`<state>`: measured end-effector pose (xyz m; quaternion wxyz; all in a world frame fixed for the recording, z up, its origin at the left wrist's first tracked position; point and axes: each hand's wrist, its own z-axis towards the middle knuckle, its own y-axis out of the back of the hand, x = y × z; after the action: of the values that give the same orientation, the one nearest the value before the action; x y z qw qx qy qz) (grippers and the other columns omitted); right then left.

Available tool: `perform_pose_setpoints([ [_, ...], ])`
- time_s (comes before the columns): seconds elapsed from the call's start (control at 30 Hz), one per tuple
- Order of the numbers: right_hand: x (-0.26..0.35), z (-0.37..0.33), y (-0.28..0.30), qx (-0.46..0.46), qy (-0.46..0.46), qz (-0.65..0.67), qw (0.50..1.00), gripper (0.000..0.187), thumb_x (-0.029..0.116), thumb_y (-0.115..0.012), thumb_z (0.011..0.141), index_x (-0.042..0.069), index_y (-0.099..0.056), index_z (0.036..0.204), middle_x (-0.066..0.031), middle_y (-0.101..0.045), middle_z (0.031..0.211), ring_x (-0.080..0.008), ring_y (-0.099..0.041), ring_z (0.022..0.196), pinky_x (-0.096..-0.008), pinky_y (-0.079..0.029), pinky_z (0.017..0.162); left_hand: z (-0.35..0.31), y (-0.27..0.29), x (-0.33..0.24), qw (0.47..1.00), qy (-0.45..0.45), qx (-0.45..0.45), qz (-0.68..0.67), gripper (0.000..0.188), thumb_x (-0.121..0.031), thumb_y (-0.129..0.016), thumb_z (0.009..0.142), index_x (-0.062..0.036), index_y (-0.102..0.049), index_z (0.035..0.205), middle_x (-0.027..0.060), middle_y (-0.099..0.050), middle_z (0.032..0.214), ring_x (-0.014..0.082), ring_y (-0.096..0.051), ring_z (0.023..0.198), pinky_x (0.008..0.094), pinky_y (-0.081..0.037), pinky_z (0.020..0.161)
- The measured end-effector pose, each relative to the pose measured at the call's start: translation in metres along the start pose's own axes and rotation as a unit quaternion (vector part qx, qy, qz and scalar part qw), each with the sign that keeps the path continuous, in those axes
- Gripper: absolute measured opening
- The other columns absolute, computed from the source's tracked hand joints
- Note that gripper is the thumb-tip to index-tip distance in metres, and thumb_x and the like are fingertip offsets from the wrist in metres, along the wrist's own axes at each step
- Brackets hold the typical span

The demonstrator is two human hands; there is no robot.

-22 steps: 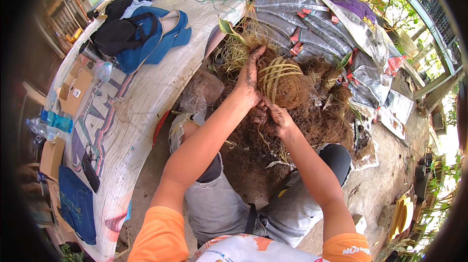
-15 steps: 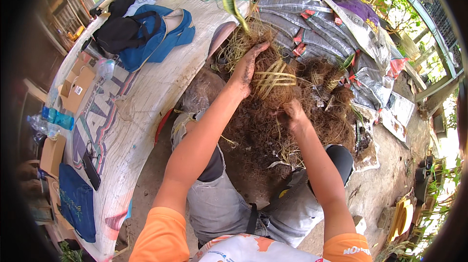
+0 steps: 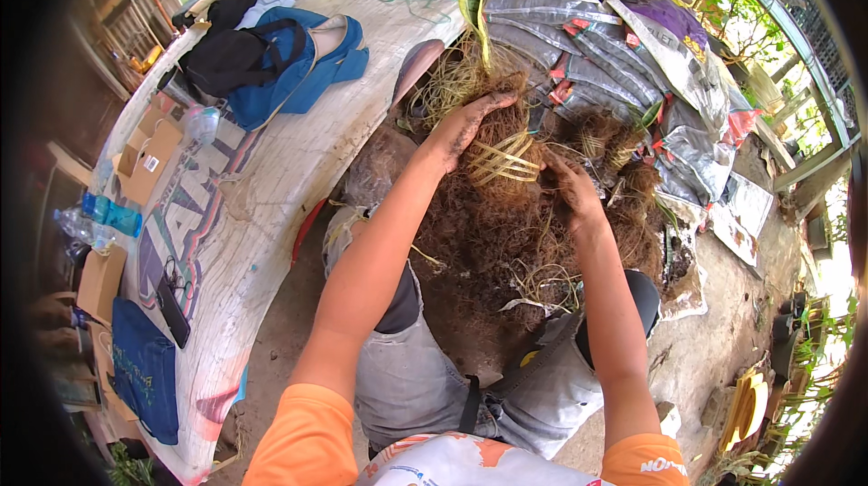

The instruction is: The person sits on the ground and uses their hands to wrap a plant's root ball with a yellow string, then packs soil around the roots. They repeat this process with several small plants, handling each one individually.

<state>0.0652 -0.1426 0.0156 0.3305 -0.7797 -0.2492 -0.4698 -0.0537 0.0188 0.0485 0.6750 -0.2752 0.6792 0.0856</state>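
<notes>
A snake plant leaf [image 3: 473, 5] stands up from a bundle of brown fibre [image 3: 493, 195], which is wrapped with crossing yellow-green strips [image 3: 506, 160]. My left hand [image 3: 470, 124], dirty with soil, is closed around the upper left of this bundle. Against its right side, at the height of the strips, my right hand [image 3: 574, 186] presses with bent fingers; some of its fingertips are hidden. Loose brown fibre [image 3: 461, 260] lies heaped below both hands. Dry straw-like strands [image 3: 443, 93] lie behind the left hand.
More wrapped fibre bundles [image 3: 624, 147] sit to the right, before stacked grey plastic sacks [image 3: 579, 61]. A white board table [image 3: 262, 242] on the left carries a blue bag [image 3: 303, 70], a cardboard box [image 3: 143, 165], a phone [image 3: 172, 312] and bottles [image 3: 113, 213].
My right hand has moved from beneath the bundle up to its right side. The bundle and leaf have shifted slightly right, and the leaf stands more upright. My left hand keeps its hold.
</notes>
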Motion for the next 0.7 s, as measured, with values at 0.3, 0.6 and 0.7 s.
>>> perform_pose_setpoints([
  [0.3, 0.026, -0.022, 0.002, 0.033, 0.103, -0.056, 0.993, 0.028, 0.031, -0.055, 0.092, 0.009, -0.052, 0.075, 0.0091, -0.029, 0.051, -0.0038, -0.024, 0.045, -0.023, -0.023, 0.044, 0.013, 0.011, 0.015, 0.997, -0.054, 0.038, 0.029, 0.041, -0.026, -0.062, 0.085, 0.0003, -0.057, 0.117, 0.0071, -0.061, 0.115, 0.0137, -0.058, 0.102, 0.027, -0.043, 0.09],
  [0.6, 0.029, -0.043, -0.008, 0.009, 0.158, -0.112, 0.981, 0.03, 0.03, -0.054, 0.093, 0.008, -0.054, 0.073, 0.0077, -0.035, 0.05, -0.0026, -0.026, 0.043, -0.0224, -0.022, 0.042, 0.021, 0.008, 0.021, 0.997, -0.049, 0.035, 0.056, 0.045, -0.03, -0.06, 0.086, -0.0012, -0.056, 0.119, 0.008, -0.058, 0.121, 0.0158, -0.053, 0.114, 0.0318, -0.038, 0.099],
  [0.7, 0.03, -0.043, -0.01, -0.001, 0.163, -0.088, 0.983, 0.03, 0.03, -0.054, 0.093, 0.008, -0.054, 0.073, 0.0078, -0.035, 0.05, -0.0022, -0.026, 0.043, -0.0221, -0.022, 0.042, 0.027, 0.01, 0.028, 0.998, -0.036, 0.034, 0.049, 0.045, -0.029, -0.06, 0.086, -0.0005, -0.055, 0.12, 0.0083, -0.058, 0.121, 0.0159, -0.053, 0.114, 0.0317, -0.038, 0.099],
])
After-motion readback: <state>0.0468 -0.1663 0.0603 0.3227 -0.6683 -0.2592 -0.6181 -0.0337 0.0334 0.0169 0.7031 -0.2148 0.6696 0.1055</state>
